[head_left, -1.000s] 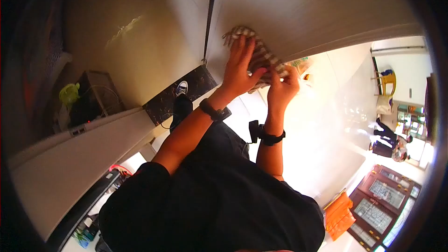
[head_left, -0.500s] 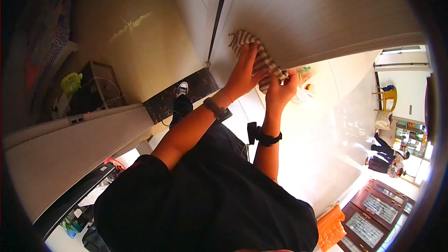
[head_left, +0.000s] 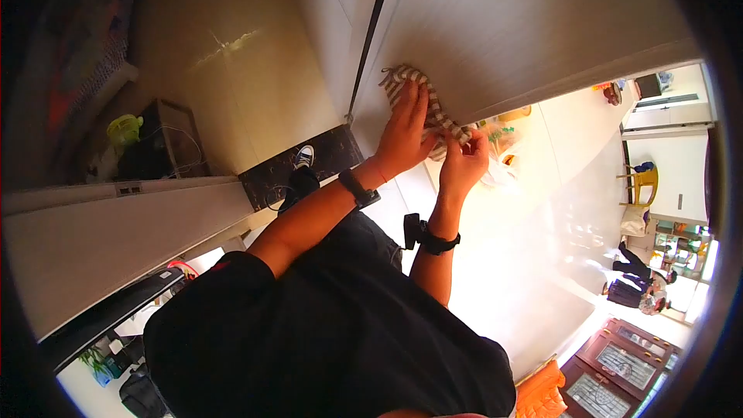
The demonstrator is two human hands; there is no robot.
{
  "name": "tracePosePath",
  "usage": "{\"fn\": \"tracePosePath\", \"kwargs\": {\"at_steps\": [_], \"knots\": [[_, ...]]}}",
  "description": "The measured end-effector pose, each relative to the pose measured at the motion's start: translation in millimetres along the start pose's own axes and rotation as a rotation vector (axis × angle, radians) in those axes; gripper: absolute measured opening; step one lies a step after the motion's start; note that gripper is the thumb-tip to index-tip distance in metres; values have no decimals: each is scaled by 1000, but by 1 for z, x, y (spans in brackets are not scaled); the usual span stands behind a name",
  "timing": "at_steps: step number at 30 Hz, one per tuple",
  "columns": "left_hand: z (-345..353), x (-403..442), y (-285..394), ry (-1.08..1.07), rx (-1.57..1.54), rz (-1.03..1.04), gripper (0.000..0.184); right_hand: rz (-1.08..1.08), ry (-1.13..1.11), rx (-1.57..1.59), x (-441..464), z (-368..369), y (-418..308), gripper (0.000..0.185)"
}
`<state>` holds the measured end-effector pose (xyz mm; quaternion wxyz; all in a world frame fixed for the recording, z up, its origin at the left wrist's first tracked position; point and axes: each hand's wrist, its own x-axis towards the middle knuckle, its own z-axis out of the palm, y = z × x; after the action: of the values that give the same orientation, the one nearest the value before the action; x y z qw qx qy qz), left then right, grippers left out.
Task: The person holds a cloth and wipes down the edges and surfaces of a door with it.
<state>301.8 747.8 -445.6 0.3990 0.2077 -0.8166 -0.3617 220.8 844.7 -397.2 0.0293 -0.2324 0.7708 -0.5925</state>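
Observation:
A brown-and-white striped cloth point(head_left: 404, 77) lies against the pale door panel point(head_left: 534, 23), near its lower edge. My left hand point(head_left: 405, 125) rests on the cloth with its fingers stretched out flat and its thumb apart. To the right, my right hand point(head_left: 464, 161) is closed in a pinch on the cloth's lower end, by the panel's edge. The two hands are close together, and part of the cloth is hidden behind them. Each wrist wears a black band.
A dark threshold strip point(head_left: 329, 156) lies below the door gap, with a shoe point(head_left: 304, 157) on it. Bags and items point(head_left: 503, 139) are beyond the panel. Two people point(head_left: 638, 282), a yellow chair point(head_left: 642, 179) and orange furniture point(head_left: 543, 393) are at the right.
Both hands and the cloth sit slightly lower in view as the camera shifts. The left hand stays on the cloth, and the right hand keeps its pinch at the cloth's lower end.

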Motion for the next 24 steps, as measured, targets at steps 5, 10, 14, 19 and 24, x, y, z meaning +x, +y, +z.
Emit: {"fn": "tracePosePath", "kwargs": {"at_steps": [5,10,14,19,24], "knots": [[-26,27,35,49,-3,113,96,-359,130,-60,1,0,-44,28],[-17,32,49,67,60,84,92,-394,144,-200,7,2,-57,34],[-3,29,35,53,110,118,88,-389,109,-110,11,2,-37,33],[1,26,27,25,128,110,92,-319,66,-16,13,6,-13,31],[12,9,6,-24,108,18,97,-37,-35,156,6,4,29,27]]}}
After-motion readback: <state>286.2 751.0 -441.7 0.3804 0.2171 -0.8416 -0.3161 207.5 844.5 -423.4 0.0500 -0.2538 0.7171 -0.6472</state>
